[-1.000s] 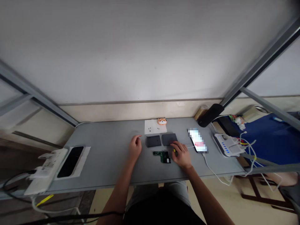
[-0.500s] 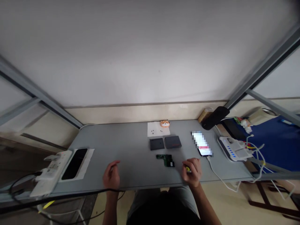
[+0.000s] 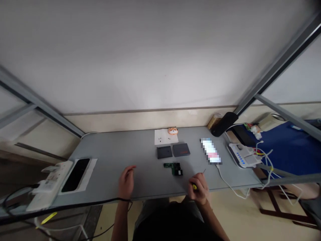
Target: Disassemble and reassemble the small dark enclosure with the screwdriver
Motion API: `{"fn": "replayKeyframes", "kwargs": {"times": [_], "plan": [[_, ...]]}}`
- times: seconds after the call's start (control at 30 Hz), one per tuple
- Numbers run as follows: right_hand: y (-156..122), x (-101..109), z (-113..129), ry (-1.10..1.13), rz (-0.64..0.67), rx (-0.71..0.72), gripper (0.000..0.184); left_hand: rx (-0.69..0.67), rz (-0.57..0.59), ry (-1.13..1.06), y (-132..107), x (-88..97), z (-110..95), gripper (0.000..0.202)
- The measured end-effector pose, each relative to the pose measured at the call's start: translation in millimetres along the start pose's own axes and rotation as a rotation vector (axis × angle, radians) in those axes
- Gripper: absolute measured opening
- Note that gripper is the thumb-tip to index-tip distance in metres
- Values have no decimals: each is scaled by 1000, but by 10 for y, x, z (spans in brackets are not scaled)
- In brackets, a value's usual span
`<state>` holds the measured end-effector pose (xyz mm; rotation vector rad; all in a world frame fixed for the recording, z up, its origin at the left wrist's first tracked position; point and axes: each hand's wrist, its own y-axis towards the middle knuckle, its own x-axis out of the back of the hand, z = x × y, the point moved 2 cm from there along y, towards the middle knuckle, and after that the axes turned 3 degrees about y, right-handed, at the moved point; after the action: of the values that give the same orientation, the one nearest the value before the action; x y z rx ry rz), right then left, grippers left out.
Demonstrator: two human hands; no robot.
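My right hand is closed around a screwdriver with a yellow and black handle, its thin shaft pointing up and to the right. My left hand hovers over the front of the grey desk, fingers loosely curled and apart, with nothing visible in it. Between the hands lies a green circuit board with a black part at its right end. Behind it sit a flat dark case piece and a thicker dark box, side by side. Several small screws rest on a white paper.
An orange animal-faced item sits on the paper's edge. To the right are a lit phone on a cable, a black cylinder and a power strip. At left lie a dark phone and another power strip.
My left hand has moved right, closer to the circuit board. My right hand has turned, and the screwdriver shaft now shows. The whole view has shifted slightly.
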<state>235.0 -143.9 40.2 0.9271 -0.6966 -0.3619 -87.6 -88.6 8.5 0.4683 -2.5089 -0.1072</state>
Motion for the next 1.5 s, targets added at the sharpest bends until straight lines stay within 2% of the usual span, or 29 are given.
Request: {"fn": "replayKeyframes", "kwargs": {"times": [0.23, 0.37, 0.5, 0.63, 0.77, 1.07, 1.2, 1.5], "plan": [[95, -166, -106, 9, -22, 41, 21, -196, 220, -25, -8, -658, -350, 26], [141, -216, -179, -5, -16, 43, 20, -347, 276, 22, -19, -829, -463, 34], [168, -251, -212, -25, -2, 47, 19, -501, 293, 185, -65, -847, -479, 37], [193, -264, -194, -26, 10, 68, 18, -611, 374, 299, -163, -853, -492, 38], [206, -250, -185, -11, 1, 79, 19, -666, 412, 339, -197, -889, -523, 33], [145, -256, -267, 60, 8, 98, 18, -740, 363, 384, -206, -886, -550, 28], [109, -301, -299, 106, 85, 146, 15, -737, 342, 384, -215, -868, -577, 29], [49, -431, -299, 120, 367, 255, 11, -711, 315, 380, -196, -858, -573, 27]]}}
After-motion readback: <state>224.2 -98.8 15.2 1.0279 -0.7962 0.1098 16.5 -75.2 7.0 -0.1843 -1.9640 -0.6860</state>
